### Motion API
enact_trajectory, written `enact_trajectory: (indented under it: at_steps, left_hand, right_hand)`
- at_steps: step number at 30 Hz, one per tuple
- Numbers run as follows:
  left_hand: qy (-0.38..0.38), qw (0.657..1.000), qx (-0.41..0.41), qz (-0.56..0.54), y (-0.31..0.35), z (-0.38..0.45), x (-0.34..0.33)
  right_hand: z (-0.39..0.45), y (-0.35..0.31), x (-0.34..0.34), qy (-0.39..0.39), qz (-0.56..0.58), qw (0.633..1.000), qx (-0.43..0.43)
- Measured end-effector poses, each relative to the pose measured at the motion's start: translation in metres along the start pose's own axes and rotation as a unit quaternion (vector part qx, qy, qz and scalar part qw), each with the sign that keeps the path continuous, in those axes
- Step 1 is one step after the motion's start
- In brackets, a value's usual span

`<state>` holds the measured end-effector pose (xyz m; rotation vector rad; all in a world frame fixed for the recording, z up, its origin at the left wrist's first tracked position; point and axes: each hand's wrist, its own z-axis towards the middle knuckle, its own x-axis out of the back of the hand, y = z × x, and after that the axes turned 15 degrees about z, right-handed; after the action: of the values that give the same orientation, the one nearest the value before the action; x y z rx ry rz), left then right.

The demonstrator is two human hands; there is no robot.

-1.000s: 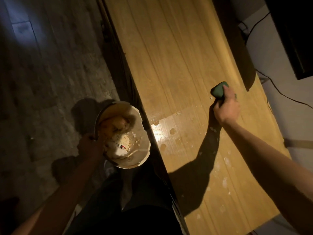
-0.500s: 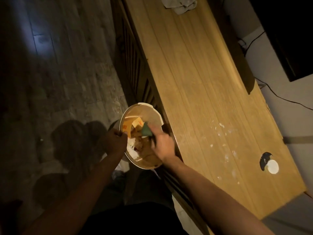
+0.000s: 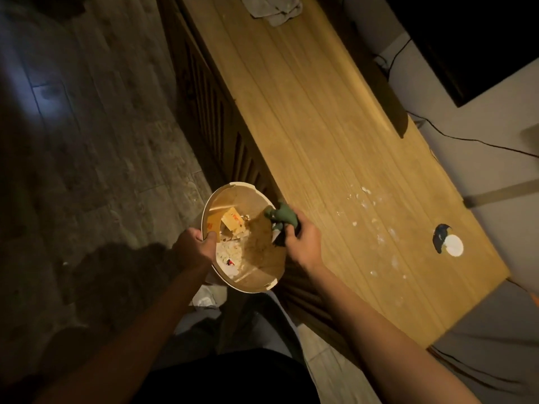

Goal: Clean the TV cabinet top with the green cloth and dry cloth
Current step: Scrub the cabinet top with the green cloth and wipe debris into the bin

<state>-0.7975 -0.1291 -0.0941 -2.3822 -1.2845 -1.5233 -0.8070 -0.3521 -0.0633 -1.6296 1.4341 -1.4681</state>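
green cloth (image 3: 284, 218) ×1, right hand (image 3: 302, 243) grip closed on it | left hand (image 3: 195, 247) grip clasps bin (image 3: 233, 282) ×1

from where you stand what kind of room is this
Most likely a home living room: a long wooden TV cabinet against the wall, a dark screen mounted above it with cables trailing down, and a tiled floor.

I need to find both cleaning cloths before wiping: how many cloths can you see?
2. The green cloth is bunched in the right hand at the bin rim; a pale grey cloth lies crumpled at the cabinet top's far end, partly cropped.
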Motion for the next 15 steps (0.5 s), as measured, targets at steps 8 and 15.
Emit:
enact_trajectory:
  at_steps: [8, 15]
  left_hand:
    - [-0.019, 1.000, 0.003, 0.019, 0.010, -0.007, -0.016]
    - [0.023, 1.000, 0.006, -0.018, 0.013, -0.025, -0.034]
  right_hand:
    - [0.056, -0.005, 0.118, 0.109, 0.009, 0.993, 0.049]
    - [0.144, 0.022, 0.247, 0.179, -0.064, 0.982, -0.016]
